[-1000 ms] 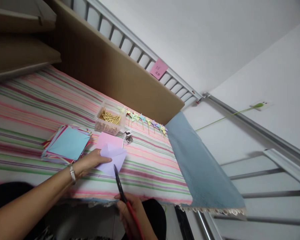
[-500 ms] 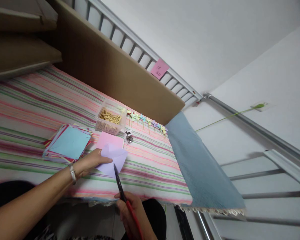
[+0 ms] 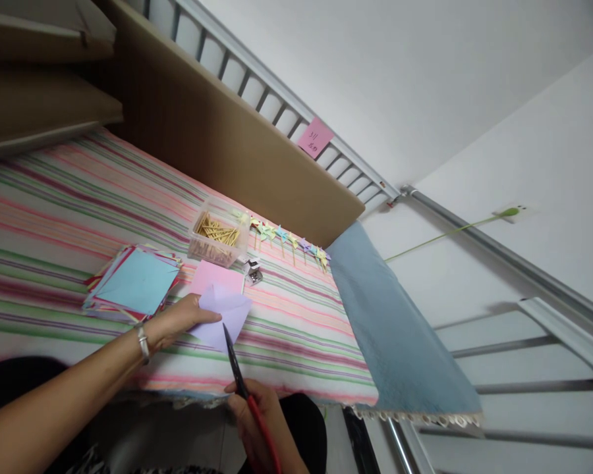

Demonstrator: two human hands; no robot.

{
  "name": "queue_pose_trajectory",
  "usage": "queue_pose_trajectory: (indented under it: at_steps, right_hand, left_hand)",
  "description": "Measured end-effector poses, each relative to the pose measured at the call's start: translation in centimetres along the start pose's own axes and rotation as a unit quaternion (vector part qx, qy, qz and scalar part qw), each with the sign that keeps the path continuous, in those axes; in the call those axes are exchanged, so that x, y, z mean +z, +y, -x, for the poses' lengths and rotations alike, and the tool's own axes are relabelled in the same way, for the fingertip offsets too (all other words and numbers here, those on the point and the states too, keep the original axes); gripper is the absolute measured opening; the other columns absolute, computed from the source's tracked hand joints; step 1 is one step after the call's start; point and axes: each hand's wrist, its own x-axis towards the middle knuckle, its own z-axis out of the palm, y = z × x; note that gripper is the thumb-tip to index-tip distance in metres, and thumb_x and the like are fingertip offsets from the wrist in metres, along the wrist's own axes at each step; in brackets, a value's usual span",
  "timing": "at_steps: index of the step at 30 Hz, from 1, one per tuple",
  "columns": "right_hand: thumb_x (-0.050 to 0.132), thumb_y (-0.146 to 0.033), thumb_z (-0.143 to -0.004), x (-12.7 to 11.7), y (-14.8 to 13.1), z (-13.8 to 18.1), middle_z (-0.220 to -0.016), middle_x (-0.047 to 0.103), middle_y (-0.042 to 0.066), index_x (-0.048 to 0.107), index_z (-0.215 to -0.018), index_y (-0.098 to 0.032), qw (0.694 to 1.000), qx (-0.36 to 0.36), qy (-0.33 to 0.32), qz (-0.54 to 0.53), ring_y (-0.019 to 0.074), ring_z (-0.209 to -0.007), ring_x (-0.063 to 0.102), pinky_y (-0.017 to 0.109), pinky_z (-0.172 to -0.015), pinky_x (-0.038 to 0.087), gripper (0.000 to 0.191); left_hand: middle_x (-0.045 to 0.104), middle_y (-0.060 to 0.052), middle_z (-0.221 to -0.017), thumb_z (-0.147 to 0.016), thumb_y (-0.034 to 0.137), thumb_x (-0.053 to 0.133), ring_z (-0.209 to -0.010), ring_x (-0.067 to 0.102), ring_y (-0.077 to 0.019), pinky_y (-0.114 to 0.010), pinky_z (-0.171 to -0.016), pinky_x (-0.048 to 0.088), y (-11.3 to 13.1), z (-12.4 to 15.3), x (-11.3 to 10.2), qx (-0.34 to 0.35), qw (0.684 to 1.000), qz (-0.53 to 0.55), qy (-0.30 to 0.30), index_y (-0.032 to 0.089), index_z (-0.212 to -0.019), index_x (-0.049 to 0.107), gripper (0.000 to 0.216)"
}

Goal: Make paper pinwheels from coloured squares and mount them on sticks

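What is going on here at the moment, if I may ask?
A person's left hand holds a folded lilac sheet, while the right hand grips red-handled scissors, their blades at the sheet's near edge. A pink sheet lies just beyond, on the striped cloth. To the left is a stack of coloured paper; farther back are a clear box of tan sticks and a row of small pinwheels.

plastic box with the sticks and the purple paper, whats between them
In the head view, pink paper lies between the plastic box and the purple paper, which hides part of it.
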Motion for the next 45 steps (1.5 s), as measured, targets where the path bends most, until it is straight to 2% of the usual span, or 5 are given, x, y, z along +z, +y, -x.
queue_pose_trajectory:
  at_steps: [13,20,29,36,45]
  right_hand:
    - [0.064,-0.043,-0.069,-0.1,1.5,-0.6,-0.044,0.037,-0.007,0.067,-0.085,-0.016,1.000,-0.005,-0.014,0.025,0.0075,-0.037,0.033,0.019,-0.038,0.026,0.032]
    - [0.061,-0.024,-0.068,-0.9,2.3,-0.7,-0.050,0.041,-0.007,0.066,-0.093,-0.018,0.990,-0.064,-0.039,0.117,0.0083,-0.043,0.035,0.020,-0.044,0.030,0.027]
    - [0.052,-0.011,-0.068,-5.8,2.2,1.1,-0.078,0.066,0.003,0.066,-0.100,-0.023,0.968,-0.100,0.000,0.228,0.0191,-0.070,0.058,0.027,-0.069,0.042,0.037]
    - [0.052,-0.022,-0.075,-10.9,4.2,-5.4,-0.079,0.068,0.002,0.059,-0.110,-0.020,0.898,-0.017,0.173,0.405,0.0190,-0.071,0.064,0.024,-0.063,0.043,0.036]
    - [0.055,-0.023,-0.075,-10.7,5.2,-14.5,-0.109,0.065,0.016,0.054,-0.122,-0.011,0.849,-0.036,0.224,0.477,0.0281,-0.104,0.059,0.034,-0.088,0.042,0.049]
  left_hand:
    - [0.072,-0.003,-0.070,-0.056,0.028,0.074,-0.065,0.063,-0.0211,-0.027,-0.062,0.045,-0.2,-0.3,-0.1,0.000,1.000,-0.006,0.003,0.013,-0.077,0.071,0.026]
    - [0.072,-0.003,-0.066,-0.052,0.029,0.077,-0.059,0.061,-0.0200,-0.027,-0.057,0.043,0.1,-0.5,-0.2,-0.005,0.999,-0.010,0.035,0.012,-0.075,0.070,0.030]
    - [0.073,-0.007,-0.081,-0.053,0.028,0.078,-0.078,0.066,-0.0250,-0.032,-0.074,0.049,0.4,-0.7,-1.4,0.046,0.997,0.028,0.046,0.012,-0.086,0.069,0.038]
    - [0.074,-0.012,-0.081,-0.055,0.027,0.079,-0.079,0.067,-0.0288,-0.037,-0.075,0.050,1.2,0.6,-0.6,0.028,0.997,0.077,0.013,0.009,-0.090,0.069,0.040]
    - [0.074,-0.012,-0.087,-0.060,0.022,0.076,-0.083,0.068,-0.0282,-0.038,-0.081,0.050,1.2,0.8,-1.0,0.051,0.993,0.110,0.004,0.011,-0.099,0.069,0.041]
